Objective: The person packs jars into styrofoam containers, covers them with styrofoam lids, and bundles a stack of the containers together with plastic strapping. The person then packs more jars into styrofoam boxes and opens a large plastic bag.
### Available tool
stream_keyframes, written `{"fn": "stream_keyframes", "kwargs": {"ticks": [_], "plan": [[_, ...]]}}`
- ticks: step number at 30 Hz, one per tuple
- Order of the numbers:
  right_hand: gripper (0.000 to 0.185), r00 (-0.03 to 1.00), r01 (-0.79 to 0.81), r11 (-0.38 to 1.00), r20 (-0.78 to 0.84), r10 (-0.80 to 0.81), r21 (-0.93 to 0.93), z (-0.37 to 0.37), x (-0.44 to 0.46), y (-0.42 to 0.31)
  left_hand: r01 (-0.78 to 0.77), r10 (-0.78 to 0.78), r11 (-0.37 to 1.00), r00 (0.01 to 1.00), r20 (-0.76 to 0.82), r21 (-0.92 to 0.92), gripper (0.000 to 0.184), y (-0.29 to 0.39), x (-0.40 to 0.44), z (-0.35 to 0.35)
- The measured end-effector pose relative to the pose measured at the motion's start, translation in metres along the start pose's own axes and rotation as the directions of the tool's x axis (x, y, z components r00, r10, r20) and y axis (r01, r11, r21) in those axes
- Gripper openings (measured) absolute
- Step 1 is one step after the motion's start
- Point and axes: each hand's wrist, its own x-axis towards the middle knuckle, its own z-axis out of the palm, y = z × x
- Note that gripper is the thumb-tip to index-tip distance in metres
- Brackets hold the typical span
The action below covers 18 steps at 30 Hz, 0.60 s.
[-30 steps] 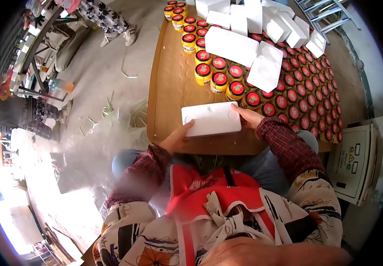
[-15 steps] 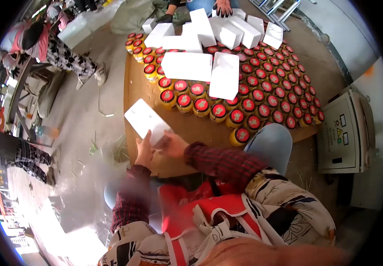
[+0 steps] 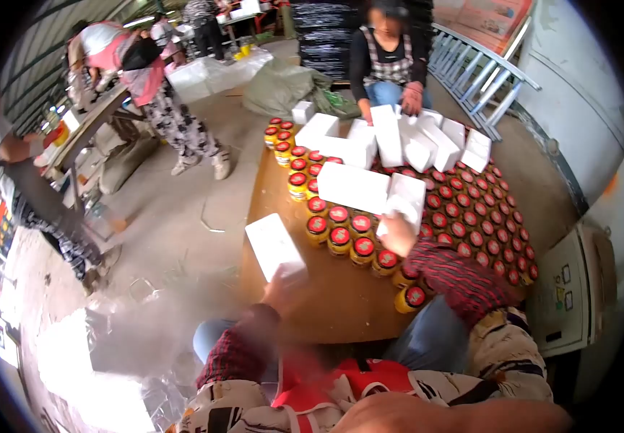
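My left hand (image 3: 276, 290) grips the near end of a white foam box (image 3: 274, 244), which is tilted over the left part of the brown tabletop (image 3: 326, 303). My right hand (image 3: 397, 235) reaches forward, its fingers closed at the near end of a second white foam box (image 3: 407, 190) resting on the jars; its fingertips are partly hard to make out. Beside that box, a third white foam box (image 3: 352, 186) lies across the jar tops. Jars with red lids and yellow contents (image 3: 339, 241) stand in close rows around them.
Across the table a person (image 3: 388, 65) handles several white foam boxes (image 3: 388, 137). A metal ladder (image 3: 482, 79) and a grey electrical cabinet (image 3: 561, 289) are at the right. Other people work at a bench (image 3: 102, 108) on the left, near clear plastic sheeting (image 3: 124, 368).
My right hand has left the box held in my left hand and moved forward and right to another foam box. The view has tilted up, showing more of the person opposite.
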Motion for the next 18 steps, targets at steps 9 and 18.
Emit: {"fn": "stream_keyframes", "kwargs": {"ticks": [9,18], "plan": [[0.072,0.995,0.041,0.999,-0.091,-0.039,0.028,0.000,-0.008,0.028,0.025,-0.084,0.976,0.961,-0.264,-0.217,0.047,-0.012,0.046,-0.014],[0.045,0.971,-0.227,0.962,0.046,0.236,-0.151,-0.033,-0.014,0.045,-0.463,0.414,0.884,0.840,-0.350,-0.064,0.050,-0.014,0.092,-0.080]]}}
